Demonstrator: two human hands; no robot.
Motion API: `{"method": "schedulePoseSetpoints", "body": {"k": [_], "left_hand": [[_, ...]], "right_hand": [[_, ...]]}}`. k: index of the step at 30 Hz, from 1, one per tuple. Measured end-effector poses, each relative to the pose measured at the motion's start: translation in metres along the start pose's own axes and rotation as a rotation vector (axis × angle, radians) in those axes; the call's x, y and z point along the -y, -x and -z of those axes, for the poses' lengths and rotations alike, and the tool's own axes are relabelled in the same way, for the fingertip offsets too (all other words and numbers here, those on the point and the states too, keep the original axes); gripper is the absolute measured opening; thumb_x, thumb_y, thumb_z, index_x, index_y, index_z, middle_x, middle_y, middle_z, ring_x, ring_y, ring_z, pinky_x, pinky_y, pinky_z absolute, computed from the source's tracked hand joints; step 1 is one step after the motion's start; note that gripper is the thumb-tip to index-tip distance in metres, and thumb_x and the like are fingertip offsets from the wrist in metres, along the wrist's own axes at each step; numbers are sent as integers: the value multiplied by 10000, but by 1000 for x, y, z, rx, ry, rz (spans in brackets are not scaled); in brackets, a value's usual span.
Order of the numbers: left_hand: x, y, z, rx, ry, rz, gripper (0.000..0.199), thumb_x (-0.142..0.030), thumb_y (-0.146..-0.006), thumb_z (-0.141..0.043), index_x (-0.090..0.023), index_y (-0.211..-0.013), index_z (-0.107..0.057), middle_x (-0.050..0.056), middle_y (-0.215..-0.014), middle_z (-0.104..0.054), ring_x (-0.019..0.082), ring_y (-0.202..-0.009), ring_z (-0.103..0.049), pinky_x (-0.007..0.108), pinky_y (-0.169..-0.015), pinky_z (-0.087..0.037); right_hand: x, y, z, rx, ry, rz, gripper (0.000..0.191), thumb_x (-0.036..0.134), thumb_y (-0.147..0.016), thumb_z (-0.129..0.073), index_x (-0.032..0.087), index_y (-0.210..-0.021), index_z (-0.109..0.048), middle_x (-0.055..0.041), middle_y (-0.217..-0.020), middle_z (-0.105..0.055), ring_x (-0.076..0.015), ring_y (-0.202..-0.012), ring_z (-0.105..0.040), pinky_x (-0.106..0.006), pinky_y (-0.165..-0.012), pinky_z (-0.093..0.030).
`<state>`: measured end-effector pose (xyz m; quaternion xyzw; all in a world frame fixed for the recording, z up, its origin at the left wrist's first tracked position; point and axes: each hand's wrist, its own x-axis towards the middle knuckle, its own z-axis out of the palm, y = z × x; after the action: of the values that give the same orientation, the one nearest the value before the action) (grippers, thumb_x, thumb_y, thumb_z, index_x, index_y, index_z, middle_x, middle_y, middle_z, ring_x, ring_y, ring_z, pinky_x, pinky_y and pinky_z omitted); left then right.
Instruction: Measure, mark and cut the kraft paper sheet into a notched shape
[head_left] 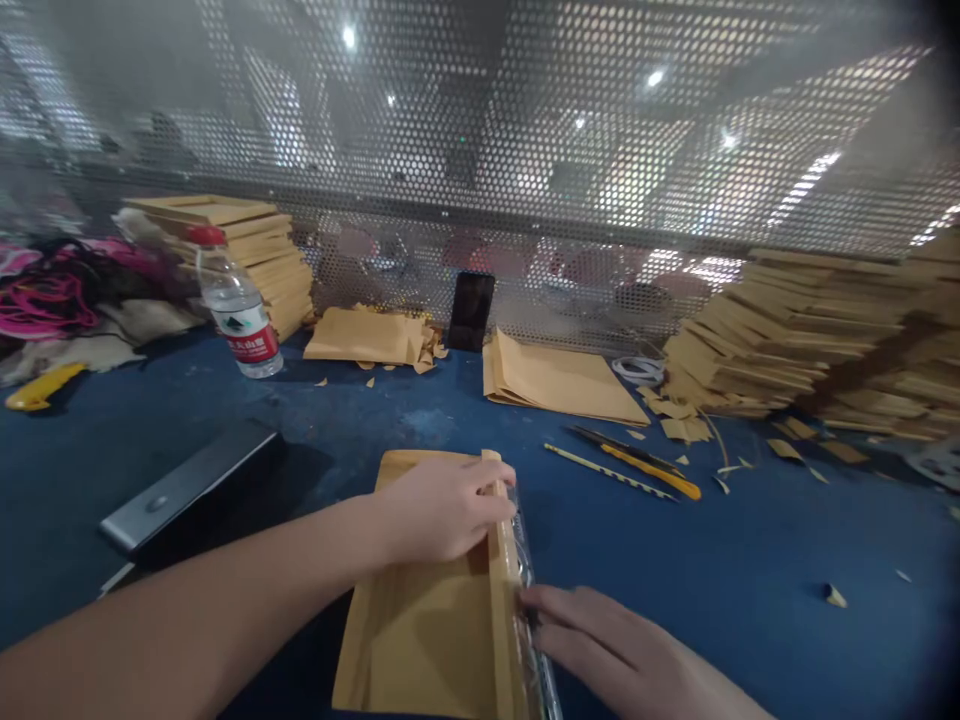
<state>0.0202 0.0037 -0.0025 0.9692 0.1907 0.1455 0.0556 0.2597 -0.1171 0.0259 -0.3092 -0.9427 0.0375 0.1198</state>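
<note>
A brown kraft paper piece (431, 635), like a flat envelope, lies in front of me with a narrow folded band along its right side. Over the upper part of that band curl the fingers of my left hand (446, 505), closed on the paper's edge. Right beside the fold runs a long clear plastic strip (523, 545), ruler-like and shiny. My right hand (600, 635) is at the strip's lower part, its fingers held together against it; the fingertips are partly hidden, and I cannot make out how firmly they grip.
Paper stacks (262, 270) stand back left and others (765, 330) back right. Between them are a water bottle (244, 320), a phone (471, 310) and folded paper (562, 375). An orange-handled cutter (652, 468), a patterned pencil (607, 472) and a grey metal block (191, 485) lie nearer.
</note>
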Motion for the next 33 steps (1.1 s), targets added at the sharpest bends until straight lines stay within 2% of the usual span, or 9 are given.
{"method": "schedulePoseSetpoints", "body": {"k": [2,4,6,8,11,13,17,26,33], "left_hand": [[1,-1,-4,-5,-3,-26,215,-229,-944,-622,-165,-1149,-615,84,-1291,-586,205,-1076,-627,377,-848,-581],[3,-3,-7,-4,-1,-48,200,-208,-942,-621,-168,-1138,-624,72,-1239,-621,195,-1055,-640,384,-864,-579],[5,-3,-8,-3,7,-53,195,-176,-942,-608,-162,-1135,-631,68,-1198,-652,188,-1032,-658,377,-864,-583],[7,-3,-8,-10,18,-43,208,-148,-954,-560,-158,-1144,-642,77,-1239,-658,195,-1063,-670,369,-889,-584],[11,0,-6,-31,31,-19,316,-155,-986,-456,-187,-1252,-625,85,-1431,-560,230,-1204,-630,396,-980,-558],[13,1,-5,-37,37,-11,345,-153,-978,-446,-206,-1265,-630,76,-1490,-502,241,-1235,-615,411,-997,-551],[15,0,-3,-66,44,-5,298,-163,-988,-443,-208,-1071,-726,61,-1325,-651,225,-1139,-674,377,-929,-578],[11,-1,1,-47,40,6,279,-190,-991,-462,-221,-1105,-715,39,-1229,-702,189,-1075,-694,334,-915,-565],[9,-2,2,-28,17,57,280,-166,-956,-473,-224,-1033,-736,20,-1184,-723,200,-1039,-696,354,-888,-573]], "right_hand": [[-11,-13,7,68,-127,-75,488,190,-752,-766,225,-1222,-644,-48,-1225,-707,-170,-1106,-671,-234,-958,-558],[-23,-25,9,131,-220,-206,502,314,-710,-849,270,-1177,-671,-37,-1209,-684,-183,-1115,-649,-277,-983,-546],[-36,-35,6,164,-242,-278,699,455,-610,-901,258,-1233,-652,-81,-1299,-611,-250,-1204,-590,-379,-1041,-513],[-49,-38,0,178,-242,-279,878,577,-561,-888,209,-1307,-607,-144,-1398,-519,-317,-1296,-512,-456,-1083,-468],[-64,-33,-8,160,-223,-243,913,675,-611,-814,177,-1339,-579,-191,-1471,-437,-358,-1378,-421,-507,-1116,-422],[-70,-26,-11,161,-216,-242,880,684,-639,-791,187,-1335,-585,-190,-1489,-425,-366,-1402,-395,-522,-1122,-410],[-73,-16,-12,181,-248,-284,874,654,-644,-805,212,-1360,-566,-168,-1544,-378,-348,-1422,-384,-506,-1119,-421],[-75,-17,-17,155,-291,-287,961,715,-625,-777,188,-1393,-545,-166,-1563,-390,-335,-1434,-385,-495,-1145,-397],[-67,-22,-18,142,-223,-253,836,648,-705,-768,182,-1374,-579,-173,-1531,-442,-327,-1412,-422,-499,-1134,-409]]}}
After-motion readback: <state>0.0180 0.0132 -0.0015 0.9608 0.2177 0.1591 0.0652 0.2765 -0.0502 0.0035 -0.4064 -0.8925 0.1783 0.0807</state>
